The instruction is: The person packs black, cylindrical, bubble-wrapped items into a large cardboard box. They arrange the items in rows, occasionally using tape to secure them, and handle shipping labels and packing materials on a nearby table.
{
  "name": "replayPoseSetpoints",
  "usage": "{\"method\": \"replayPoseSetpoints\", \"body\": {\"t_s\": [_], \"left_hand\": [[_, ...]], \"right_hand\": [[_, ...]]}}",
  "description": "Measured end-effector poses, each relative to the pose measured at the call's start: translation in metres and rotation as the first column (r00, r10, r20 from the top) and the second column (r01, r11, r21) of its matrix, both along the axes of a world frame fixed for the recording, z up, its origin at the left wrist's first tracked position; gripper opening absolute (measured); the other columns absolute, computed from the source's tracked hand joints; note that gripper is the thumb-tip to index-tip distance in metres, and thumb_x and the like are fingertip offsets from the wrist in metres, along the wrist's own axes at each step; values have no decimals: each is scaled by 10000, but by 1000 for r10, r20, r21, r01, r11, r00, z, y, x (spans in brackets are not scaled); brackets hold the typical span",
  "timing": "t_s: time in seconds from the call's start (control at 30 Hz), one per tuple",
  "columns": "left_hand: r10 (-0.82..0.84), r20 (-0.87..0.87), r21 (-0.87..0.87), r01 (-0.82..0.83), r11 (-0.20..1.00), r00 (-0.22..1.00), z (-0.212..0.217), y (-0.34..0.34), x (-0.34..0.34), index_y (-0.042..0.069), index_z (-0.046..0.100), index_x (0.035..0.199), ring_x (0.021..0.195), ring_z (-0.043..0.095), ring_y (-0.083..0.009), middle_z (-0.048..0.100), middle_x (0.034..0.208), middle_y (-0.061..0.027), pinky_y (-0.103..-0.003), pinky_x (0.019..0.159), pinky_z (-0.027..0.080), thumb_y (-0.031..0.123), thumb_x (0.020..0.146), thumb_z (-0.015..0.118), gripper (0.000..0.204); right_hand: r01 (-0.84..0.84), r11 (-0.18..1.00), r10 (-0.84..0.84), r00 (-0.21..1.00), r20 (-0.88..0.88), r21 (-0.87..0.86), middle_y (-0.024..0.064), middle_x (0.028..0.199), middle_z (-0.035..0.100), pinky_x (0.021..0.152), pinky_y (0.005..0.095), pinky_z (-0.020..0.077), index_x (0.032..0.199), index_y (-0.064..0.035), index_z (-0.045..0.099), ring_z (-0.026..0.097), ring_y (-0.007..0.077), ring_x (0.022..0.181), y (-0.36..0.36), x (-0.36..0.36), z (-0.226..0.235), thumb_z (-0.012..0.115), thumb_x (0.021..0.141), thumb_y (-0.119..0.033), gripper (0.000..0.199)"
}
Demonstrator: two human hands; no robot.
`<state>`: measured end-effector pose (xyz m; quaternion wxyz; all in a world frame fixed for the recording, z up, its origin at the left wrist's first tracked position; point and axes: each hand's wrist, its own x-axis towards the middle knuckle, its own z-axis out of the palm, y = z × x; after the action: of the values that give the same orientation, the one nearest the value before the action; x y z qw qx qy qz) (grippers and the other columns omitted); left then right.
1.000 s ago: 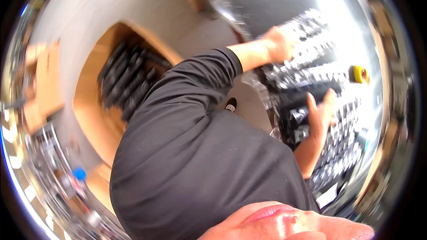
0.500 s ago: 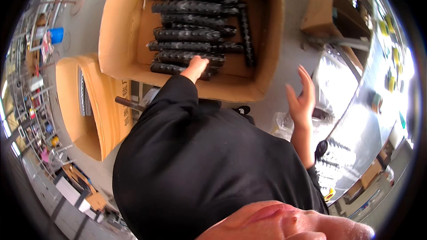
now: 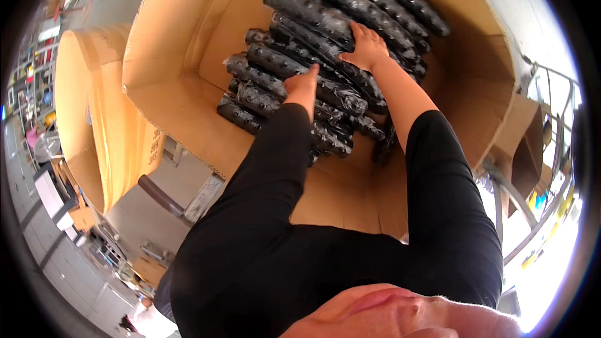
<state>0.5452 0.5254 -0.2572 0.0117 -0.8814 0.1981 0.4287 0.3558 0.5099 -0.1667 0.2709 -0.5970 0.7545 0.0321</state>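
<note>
A big brown cardboard box (image 3: 188,97) holds several black, knobbly tubes wrapped in shiny clear film, most lying side by side at a slant. My right hand (image 3: 369,50) rests on one wrapped black tube (image 3: 307,9) in the upper part of the pile, fingers spread and thumb apart. Lower left of it, my left hand (image 3: 302,86) reaches down among the tubes beside another wrapped black tube (image 3: 278,66). Its thumb and fingers look apart, though the tips are partly hidden. Neither hand visibly lifts anything.
A second open cardboard box (image 3: 128,119) stands to the left, close to the big one. A dark metal bar (image 3: 164,199) sticks out below it. At the right are a smaller cardboard box (image 3: 523,128) and metal tubing (image 3: 510,191). Cluttered shelving lines the far left.
My right hand has come from the right side, outside the box, onto the pile. I lean closer over the box, and the view has turned, so the tubes now slant.
</note>
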Motion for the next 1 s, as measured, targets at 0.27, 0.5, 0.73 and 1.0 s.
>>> {"method": "replayPoseSetpoints", "body": {"t_s": [0.27,0.5,0.73,1.0], "left_hand": [[100,-193,-400,-171,901,976,-2,32,-3,-60,440,1223,1028,623,-284,599,1147,-187,-392,898,508,155,580,884,810],[64,-921,-170,-543,822,384,-25,53,14,88,538,1224,980,612,-194,640,1068,-9,-382,856,492,355,828,758,526],[257,-959,151,-549,822,122,-25,57,40,146,644,1063,925,626,-238,672,958,-34,-435,856,495,393,862,699,323],[188,-909,72,-305,950,371,112,89,56,21,545,1267,1064,610,-306,638,1170,-149,-455,938,484,463,917,561,564]], "right_hand": [[87,949,-244,812,531,304,260,1316,561,1056,369,399,1366,73,444,532,356,1243,-10,-42,-59,838,570,-424,1017],[134,588,-783,343,519,798,179,1480,410,1093,480,319,1519,-27,224,390,304,1367,35,-65,-69,869,634,-411,1161],[92,754,-655,178,734,651,162,1241,593,984,371,441,1386,45,394,576,267,1128,90,-47,-77,849,645,-193,902],[320,766,-558,-96,824,557,138,1182,617,1004,361,424,1285,46,499,572,234,1093,208,-6,67,823,676,-195,731]]}}
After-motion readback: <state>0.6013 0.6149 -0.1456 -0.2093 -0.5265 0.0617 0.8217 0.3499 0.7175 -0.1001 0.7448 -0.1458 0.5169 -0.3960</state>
